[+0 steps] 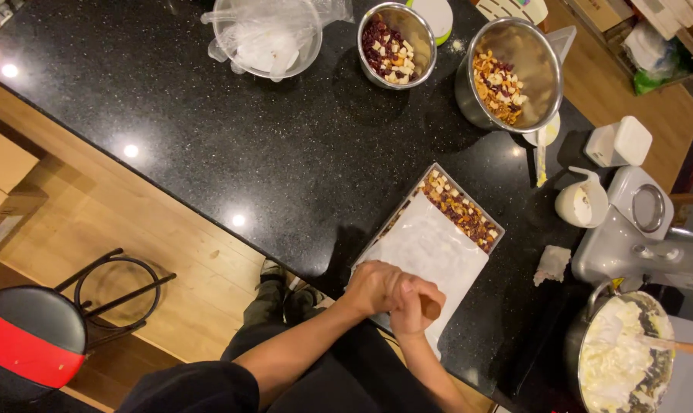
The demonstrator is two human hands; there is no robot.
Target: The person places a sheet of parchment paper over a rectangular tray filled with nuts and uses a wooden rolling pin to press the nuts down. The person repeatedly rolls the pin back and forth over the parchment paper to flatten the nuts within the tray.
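One head-worn camera looks steeply down, fairly near, onto the black counter [232,130].

A black speckled bench [232,122] is seen from above. On it are set a clear plastic bowl [266,34], a small steel bowl [397,44] of dark red and pale pieces, and a larger steel bowl [511,75] of orange and white pieces. Near the front edge a rectangular tray [438,245] is laid, partly covered by white paper. To its right a white cup [581,203], a crumpled tissue [551,264] and a grey appliance [637,237] are placed.
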